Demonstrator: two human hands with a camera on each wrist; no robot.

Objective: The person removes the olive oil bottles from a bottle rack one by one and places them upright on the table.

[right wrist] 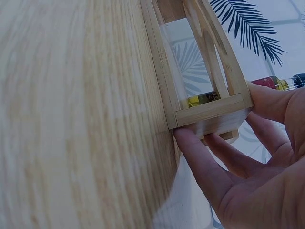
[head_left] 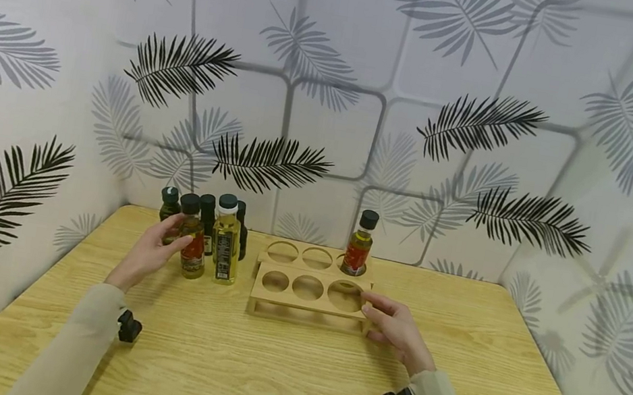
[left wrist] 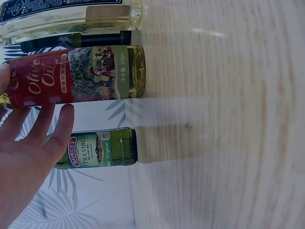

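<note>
My left hand [head_left: 151,253] grips a red-labelled olive oil bottle [head_left: 194,247] with a dark cap, thumb on one side and fingers on the other. The bottle [left wrist: 81,76] stands upright near the table's left side. Just beyond the fingers is a small green olive oil bottle [left wrist: 102,148]. My right hand [head_left: 397,332] holds the right end of a two-tier wooden bottle rack [head_left: 301,302]. In the right wrist view, fingertips [right wrist: 188,138] press against the rack's end panel [right wrist: 209,114]. Another red-labelled bottle [head_left: 357,251] stands in the rack's rear right hole.
A tall clear bottle of yellow oil [head_left: 225,245] stands right of the gripped bottle, with dark bottles [head_left: 207,219] behind it. The rack's other holes hold no bottles. A leaf-patterned wall [head_left: 327,124] borders the wooden table [head_left: 266,367] at the back.
</note>
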